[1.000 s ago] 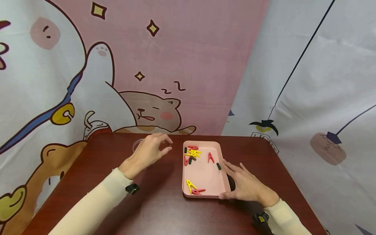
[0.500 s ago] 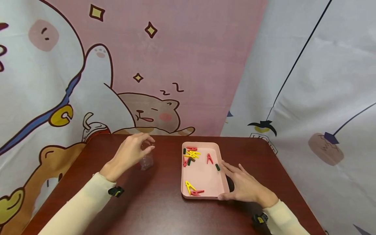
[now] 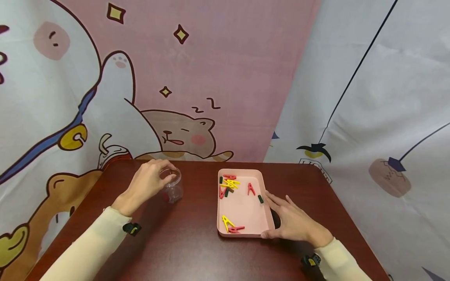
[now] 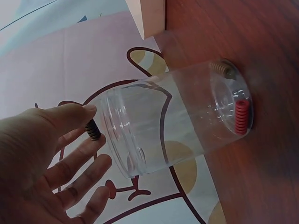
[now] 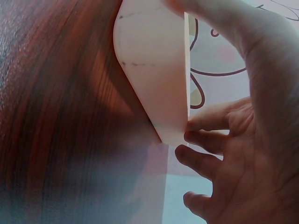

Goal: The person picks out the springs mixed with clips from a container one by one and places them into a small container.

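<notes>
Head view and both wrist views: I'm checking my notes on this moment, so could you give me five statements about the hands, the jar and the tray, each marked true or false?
1. The left hand pinches a dark spring near the mouth of the clear jar. True.
2. The jar lies on its side. False: it stands upright on the table.
3. A red spring is at the bottom of the jar. True.
4. The right hand holds a yellow clip. False: it touches the side of the pink tray.
5. All the clips in the tray are red. False: red clips and yellow clips lie there.
</notes>
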